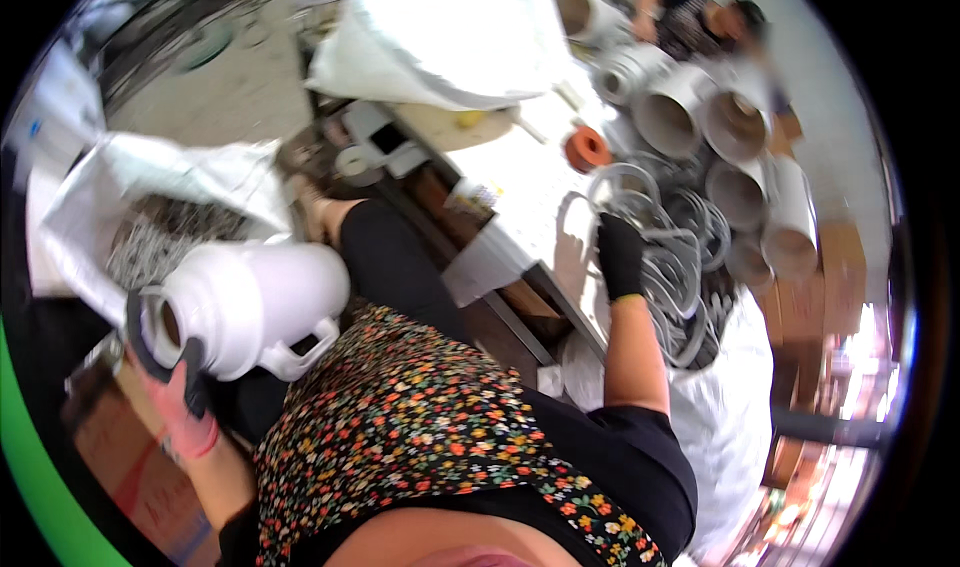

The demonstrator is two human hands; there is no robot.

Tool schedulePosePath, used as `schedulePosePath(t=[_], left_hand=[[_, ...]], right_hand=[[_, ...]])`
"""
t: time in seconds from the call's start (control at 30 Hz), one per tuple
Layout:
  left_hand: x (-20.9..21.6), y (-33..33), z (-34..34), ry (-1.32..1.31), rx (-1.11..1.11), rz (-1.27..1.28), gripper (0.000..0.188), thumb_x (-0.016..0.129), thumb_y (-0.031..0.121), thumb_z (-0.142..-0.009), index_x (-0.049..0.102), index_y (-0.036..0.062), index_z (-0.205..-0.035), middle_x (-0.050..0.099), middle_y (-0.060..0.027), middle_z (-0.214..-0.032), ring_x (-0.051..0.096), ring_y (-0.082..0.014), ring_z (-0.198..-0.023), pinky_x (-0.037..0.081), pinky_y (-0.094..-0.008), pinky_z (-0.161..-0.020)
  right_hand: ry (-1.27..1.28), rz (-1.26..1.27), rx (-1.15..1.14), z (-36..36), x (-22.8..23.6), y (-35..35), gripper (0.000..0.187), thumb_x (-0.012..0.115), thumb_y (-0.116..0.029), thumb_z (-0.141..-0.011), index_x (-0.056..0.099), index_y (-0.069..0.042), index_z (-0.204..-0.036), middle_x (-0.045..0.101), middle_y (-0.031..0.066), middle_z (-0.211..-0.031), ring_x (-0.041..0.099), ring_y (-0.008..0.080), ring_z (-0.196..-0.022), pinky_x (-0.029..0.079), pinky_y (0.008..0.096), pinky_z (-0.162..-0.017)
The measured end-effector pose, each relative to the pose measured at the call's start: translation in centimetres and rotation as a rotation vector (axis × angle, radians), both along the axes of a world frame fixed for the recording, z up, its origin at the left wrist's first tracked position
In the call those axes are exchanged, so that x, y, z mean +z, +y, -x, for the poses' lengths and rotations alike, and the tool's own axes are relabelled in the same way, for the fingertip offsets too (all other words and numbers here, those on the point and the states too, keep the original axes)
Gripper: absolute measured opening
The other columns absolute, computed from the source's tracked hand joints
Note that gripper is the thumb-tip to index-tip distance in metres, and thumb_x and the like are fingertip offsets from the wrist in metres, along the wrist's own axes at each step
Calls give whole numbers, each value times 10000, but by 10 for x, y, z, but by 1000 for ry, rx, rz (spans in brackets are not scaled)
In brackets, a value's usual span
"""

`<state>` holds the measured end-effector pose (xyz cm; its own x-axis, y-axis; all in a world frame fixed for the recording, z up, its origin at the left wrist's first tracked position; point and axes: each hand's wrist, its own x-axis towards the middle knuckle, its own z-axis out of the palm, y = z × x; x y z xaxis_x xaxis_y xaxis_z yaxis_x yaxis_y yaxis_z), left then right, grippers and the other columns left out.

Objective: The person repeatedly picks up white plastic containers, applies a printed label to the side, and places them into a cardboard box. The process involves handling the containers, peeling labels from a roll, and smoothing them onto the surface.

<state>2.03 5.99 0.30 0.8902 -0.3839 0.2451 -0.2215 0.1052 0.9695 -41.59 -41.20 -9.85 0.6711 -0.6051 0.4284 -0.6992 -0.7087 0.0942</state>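
My left hand (185, 407), in a pink glove with black fingers, is clamped on the open mouth of a white plastic jug (250, 307), fingers hooked over its rim. The jug lies tipped on its side, mouth toward me, its moulded handle facing down, held out over my lap beside my flowered apron (420, 417). My right hand (620, 257), in a black glove, is down in a heap of grey rubber rings (680, 267) piled in a white sack (730, 407); the fingers curl among the rings, though I can't tell whether they've closed on one. Beyond the rings, white tubes (700, 117) stand stacked with their open ends facing me. On the counter (520, 177) sits an orange ring (587, 149). Left of the jug, another white sack (170, 182) gapes open.
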Motion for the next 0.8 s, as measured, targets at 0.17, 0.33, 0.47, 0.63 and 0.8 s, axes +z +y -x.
schedulePosePath(t=[0.17, 0.33, 0.47, 0.63, 0.8], left_hand=[[-16, 27, -4, -48, -109, 43, 909, 804, 73, -623, 360, -38, -1408, 436, -198, -1406, 416, -306, -1313, 310, -434, -1111], [-14, 43, 3, -322, -277, 67, 981, 875, 180, -565, 401, 127, -1421, 459, -224, -1376, 452, -356, -1279, 342, -483, -1084], [-4, 46, 17, -482, -329, -15, 977, 848, 342, -672, 294, 223, -1468, 462, -176, -1365, 385, -427, -1315, 310, -584, -1077], [1, 53, 26, -590, -326, -80, 1033, 866, 413, -636, 275, 284, -1474, 469, -152, -1355, 387, -433, -1307, 311, -595, -1074], [6, 46, 31, -574, -290, 25, 1081, 860, 131, -451, 382, 274, -1410, 531, -170, -1262, 469, -417, -1225, 418, -560, -1022]], right_hand=[[151, -235, -196, -63, 56, 14, 284, 589, -261, -896, 658, -121, -1134, 679, 168, -851, 658, 353, -783, 503, 466, -674], [-608, -562, 255, -201, 118, 90, 263, 651, -163, -904, 643, -24, -1127, 697, 85, -868, 654, 157, -738, 506, 278, -677], [-1234, -1430, 596, -303, 150, 183, 340, 585, -194, -949, 532, -7, -1228, 652, 40, -890, 562, 104, -638, 468, 234, -616], [-1166, -1771, 781, -360, 156, 231, 313, 617, -250, -939, 575, 8, -1111, 473, -20, -611, 434, 60, -510, 512, 255, -624], [-1128, -1839, 768, -369, 154, 232, 338, 639, -241, -924, 570, 15, -1134, 486, -16, -637, 436, 59, -515, 513, 255, -625]])
